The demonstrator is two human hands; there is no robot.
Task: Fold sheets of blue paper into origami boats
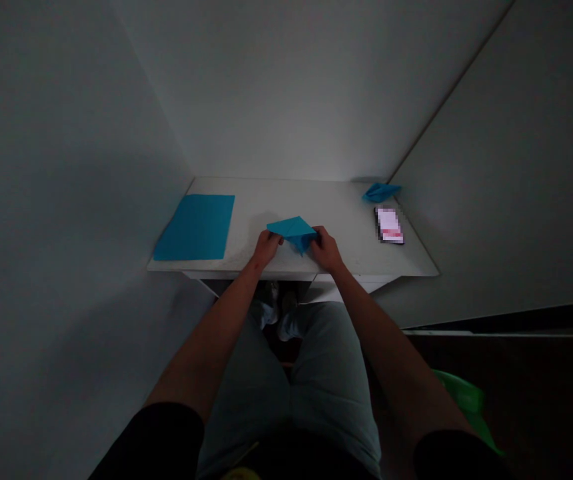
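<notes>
On the small white counter (316,200) set in a dim grey-walled corner, the left hand (265,249) and right hand (325,249) each pinch the folded blue paper piece (292,231) — a flat blue paper sheet (197,227) lies to its left.

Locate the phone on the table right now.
In the head view the phone lies near the white table's right edge, just in front of a small folded blue paper model.
</notes>
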